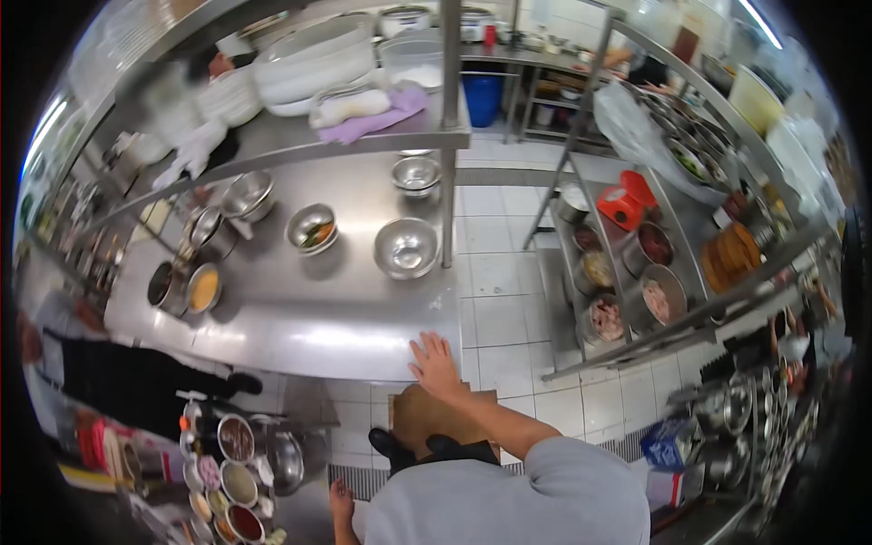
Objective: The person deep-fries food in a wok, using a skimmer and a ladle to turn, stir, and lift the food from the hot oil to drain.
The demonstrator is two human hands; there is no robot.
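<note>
Fingers spread, my right hand is at the right front corner of the steel table and holds nothing. My left hand hangs low at my side, small in view, with its fingers curled and no object visible in it. On the table, an empty steel bowl is the bowl nearest my right hand. Further left, another bowl holds orange and green food. A container of yellow-orange food stands near the table's left part.
Overhead, a shelf holds white dishes and a purple cloth. A rack at the right bears a red scale and meat containers. Sauce containers stand lower left, beside a person in a black apron. Cardboard lies underfoot.
</note>
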